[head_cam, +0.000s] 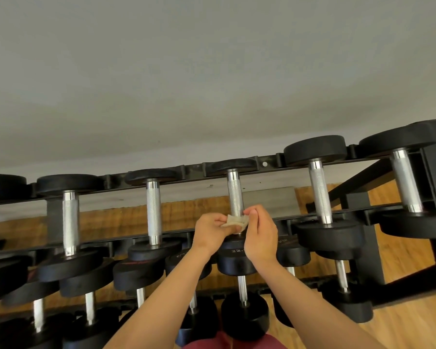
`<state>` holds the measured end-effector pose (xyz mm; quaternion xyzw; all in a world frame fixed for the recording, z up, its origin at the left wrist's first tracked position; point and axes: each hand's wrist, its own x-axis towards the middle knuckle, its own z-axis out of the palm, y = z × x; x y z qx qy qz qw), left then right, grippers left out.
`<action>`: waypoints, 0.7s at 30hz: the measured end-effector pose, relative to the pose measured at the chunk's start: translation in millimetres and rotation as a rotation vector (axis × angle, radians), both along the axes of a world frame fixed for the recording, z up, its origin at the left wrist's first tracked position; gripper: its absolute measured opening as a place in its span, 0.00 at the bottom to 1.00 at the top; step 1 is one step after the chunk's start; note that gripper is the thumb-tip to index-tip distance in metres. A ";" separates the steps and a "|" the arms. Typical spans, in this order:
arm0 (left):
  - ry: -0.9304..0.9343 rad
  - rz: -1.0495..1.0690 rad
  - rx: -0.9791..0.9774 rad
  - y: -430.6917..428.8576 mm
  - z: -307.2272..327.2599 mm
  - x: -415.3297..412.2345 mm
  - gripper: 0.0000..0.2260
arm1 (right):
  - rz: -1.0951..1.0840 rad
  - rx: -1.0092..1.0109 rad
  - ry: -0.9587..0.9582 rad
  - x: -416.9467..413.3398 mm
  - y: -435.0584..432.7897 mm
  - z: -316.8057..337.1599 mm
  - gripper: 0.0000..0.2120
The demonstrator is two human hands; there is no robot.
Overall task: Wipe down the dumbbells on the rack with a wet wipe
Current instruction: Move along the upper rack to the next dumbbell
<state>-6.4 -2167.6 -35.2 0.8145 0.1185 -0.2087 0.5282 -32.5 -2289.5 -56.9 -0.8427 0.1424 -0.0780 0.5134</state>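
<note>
The rack (pixel 269 164) is carrying rows of black dumbbells across the lower half of the frame. The dumbbell (pixel 235 192) being worked is lying at centre on the top tier. The left grip (pixel 213 231) and right grip (pixel 259 235) are each pinching an edge of the wet wipe (pixel 234 221), spreading it at the near end of the knurled handle. Wrapping it fully round and twisting while sliding up the bar would probably be cleaning the knurling best. A grey wall (pixel 212 71) is filling the upper frame, and a wooden floor (pixel 408 326) is showing at the lower right.
</note>
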 end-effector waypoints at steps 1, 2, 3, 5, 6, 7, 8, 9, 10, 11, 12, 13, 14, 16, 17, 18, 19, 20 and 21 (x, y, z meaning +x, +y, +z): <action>-0.011 0.032 0.002 -0.8 -1.3 -2.4 0.05 | -0.002 0.000 -0.002 0.0 0.2 0.1 0.12; -0.022 0.060 -0.002 -1.2 -2.1 -4.4 0.04 | -0.003 0.000 -0.006 0.0 0.5 -0.1 0.12; -0.034 0.079 -0.005 -1.6 -2.1 -5.9 0.03 | -0.004 0.002 -0.010 -0.4 0.9 0.1 0.13; -0.058 0.094 -0.011 -1.0 -3.2 -6.0 0.03 | -0.009 0.004 -0.014 -0.7 1.2 0.8 0.13; -0.062 0.093 -0.013 -0.2 -3.1 -5.6 0.03 | -0.011 0.005 -0.014 -0.8 0.9 0.9 0.13; -0.063 0.092 -0.011 1.2 -2.9 -5.7 0.03 | -0.011 0.004 -0.013 -0.7 0.7 1.0 0.13; -0.061 0.093 -0.008 2.7 -3.4 -6.1 0.03 | -0.012 0.001 -0.009 -0.6 0.8 0.6 0.12; -0.058 0.097 -0.003 3.8 -4.0 -7.4 0.04 | -0.013 -0.001 -0.004 -0.5 0.8 0.4 0.12; -0.053 0.101 -0.002 4.4 -4.1 -9.4 0.04 | -0.015 -0.003 0.002 -0.1 0.9 0.2 0.11; -0.045 0.100 0.002 4.7 -3.6 -11.2 0.05 | -0.017 -0.005 0.008 -0.1 0.9 0.5 0.11; -0.037 0.088 0.012 4.7 -2.1 -12.0 0.06 | -0.017 -0.009 0.011 0.2 1.0 1.0 0.11; -0.020 0.061 0.026 5.4 -1.1 -10.4 0.07 | -0.015 -0.012 0.010 0.2 0.9 1.7 0.11; 0.016 0.026 0.026 6.6 0.6 -7.3 0.09 | -0.012 -0.014 0.008 -0.1 0.9 1.9 0.11; 0.122 -0.033 -0.036 7.2 8.3 -0.7 0.11 | -0.004 -0.011 0.005 -0.8 0.5 2.6 0.11; 0.162 -0.063 -0.067 6.3 12.0 2.2 0.10 | 0.000 -0.009 0.002 -0.9 0.4 3.1 0.11; 0.181 -0.091 -0.071 4.6 14.8 4.8 0.09 | 0.002 -0.008 0.001 -0.7 0.0 3.4 0.12; 0.181 -0.110 -0.054 2.7 15.3 7.1 0.10 | 0.002 -0.008 0.004 -0.6 -0.1 3.8 0.12; 0.170 -0.118 -0.028 1.1 14.9 8.3 0.11 | 0.002 -0.008 0.010 -0.3 -0.1 3.8 0.12; 0.155 -0.114 -0.002 0.0 13.4 8.3 0.11 | 0.003 -0.006 0.014 -0.3 -0.2 3.8 0.12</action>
